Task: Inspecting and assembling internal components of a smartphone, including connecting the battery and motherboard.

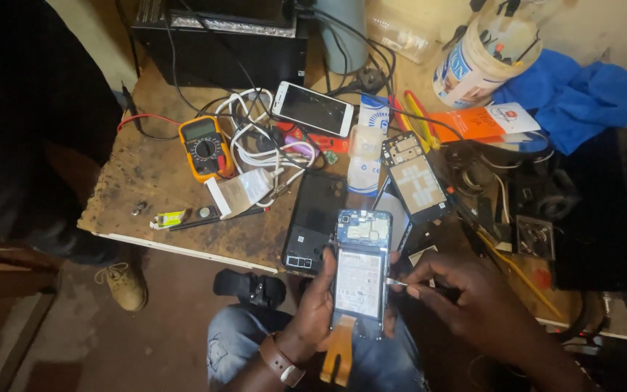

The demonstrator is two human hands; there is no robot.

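The left hand grasps the opened phone while the right hand's fingers pinch a thin tool at its right edge, prying that calls for gentle pressure.

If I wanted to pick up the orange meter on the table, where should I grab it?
Probably by its two long sides, coming from above. The meter lies flat, face up, so the sides stick out for your fingers. Grip near its lower end: white cables crowd its right side and a red wire runs by its top.

Dim, warm light (dark edges), slightly soft.
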